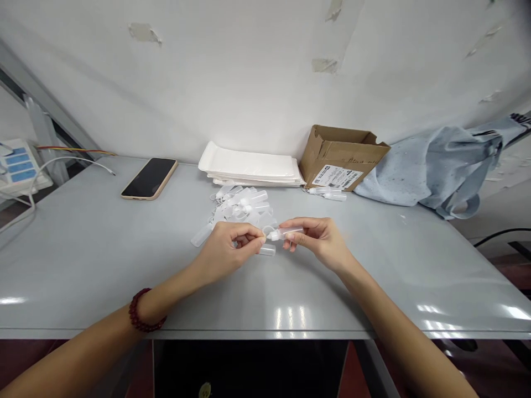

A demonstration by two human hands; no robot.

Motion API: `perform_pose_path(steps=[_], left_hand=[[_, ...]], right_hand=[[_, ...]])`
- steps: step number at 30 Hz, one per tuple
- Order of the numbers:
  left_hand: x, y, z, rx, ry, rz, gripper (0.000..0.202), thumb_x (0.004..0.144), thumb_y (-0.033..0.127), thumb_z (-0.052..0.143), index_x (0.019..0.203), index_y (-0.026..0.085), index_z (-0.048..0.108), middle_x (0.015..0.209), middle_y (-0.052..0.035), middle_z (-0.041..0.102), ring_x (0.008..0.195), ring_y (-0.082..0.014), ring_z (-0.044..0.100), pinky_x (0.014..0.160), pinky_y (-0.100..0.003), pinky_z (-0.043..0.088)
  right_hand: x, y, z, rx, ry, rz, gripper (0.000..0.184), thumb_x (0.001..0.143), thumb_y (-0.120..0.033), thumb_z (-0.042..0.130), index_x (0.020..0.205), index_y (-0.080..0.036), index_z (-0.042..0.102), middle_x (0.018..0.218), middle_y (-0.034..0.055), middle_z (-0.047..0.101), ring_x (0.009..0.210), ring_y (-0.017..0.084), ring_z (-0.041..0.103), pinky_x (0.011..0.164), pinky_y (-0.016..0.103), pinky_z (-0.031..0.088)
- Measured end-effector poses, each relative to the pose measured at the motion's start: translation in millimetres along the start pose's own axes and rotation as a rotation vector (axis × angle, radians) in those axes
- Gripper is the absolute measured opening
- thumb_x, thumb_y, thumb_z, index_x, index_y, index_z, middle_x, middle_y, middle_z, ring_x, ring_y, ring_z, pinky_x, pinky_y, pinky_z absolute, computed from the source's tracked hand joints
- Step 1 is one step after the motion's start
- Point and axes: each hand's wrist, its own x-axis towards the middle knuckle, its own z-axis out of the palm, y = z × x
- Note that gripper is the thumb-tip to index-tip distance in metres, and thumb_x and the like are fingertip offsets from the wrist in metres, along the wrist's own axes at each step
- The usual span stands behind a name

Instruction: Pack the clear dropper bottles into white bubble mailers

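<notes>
My right hand [313, 237] grips a small translucent dropper bottle [290, 232] between thumb and fingers. The bottle lies nearly level, its white nozzle end facing left. At that end, my left hand [238, 243] is closed in a pinch; whatever is between its fingertips is too small and hidden to name. A thin white loop shows beside the nozzle. Just behind my left hand lies a loose pile of similar bottles [244, 204], some with thin white straps. One more bottle [267, 250] rests on the table below the held one, partly covered by my left fingers.
Behind the pile is a stack of white sleeves or envelopes [253, 163]. An open cardboard box [344, 157] stands to its right, with a couple of bottles [327, 192] before it. A phone [150, 178] lies left; light-blue cloth [431, 166] is at right on the grey table [103, 265].
</notes>
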Motion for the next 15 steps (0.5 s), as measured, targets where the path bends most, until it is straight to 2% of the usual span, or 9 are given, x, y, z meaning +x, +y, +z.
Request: perform_pose_path(steps=[3, 7, 15], left_hand=[[0.4, 1.6, -1.8, -0.017, -0.015, -0.024, 0.018, 0.083, 0.025, 0.056, 0.074, 0.014, 0.067, 0.061, 0.0010, 0.061, 0.046, -0.0069, 0.049, 0.045, -0.019, 0.040], [0.8, 3.6, -4.6, -0.045, 0.010, -0.036, 0.026, 0.086, 0.028, 0.052, 0.068, 0.015, 0.064, 0.055, 0.0019, 0.058, 0.047, -0.0079, 0.050, 0.046, -0.020, 0.042], [1.4, 4.3, -3.3, -0.044, -0.009, -0.054, 0.020, 0.084, 0.026, 0.055, 0.072, 0.015, 0.065, 0.061, 0.0013, 0.060, 0.046, -0.0069, 0.049, 0.045, -0.019, 0.042]], right_hand=[[0.0, -1.9, -3.5, -0.023, 0.033, -0.031, 0.025, 0.074, -0.035, 0.073, 0.093, -0.019, 0.073, 0.065, 0.0025, 0.071, 0.055, 0.014, 0.061, 0.060, 0.031, 0.052], [0.5, -2.7, -7.1, -0.038, 0.094, -0.064, 0.025, 0.075, -0.035, 0.073, 0.093, -0.019, 0.073, 0.063, 0.0021, 0.070, 0.054, 0.014, 0.060, 0.059, 0.032, 0.052], [-0.2, -0.8, -2.7, -0.025, 0.054, -0.049, 0.021, 0.076, -0.033, 0.072, 0.093, -0.020, 0.073, 0.064, 0.0012, 0.070, 0.055, 0.013, 0.060, 0.061, 0.031, 0.050]])
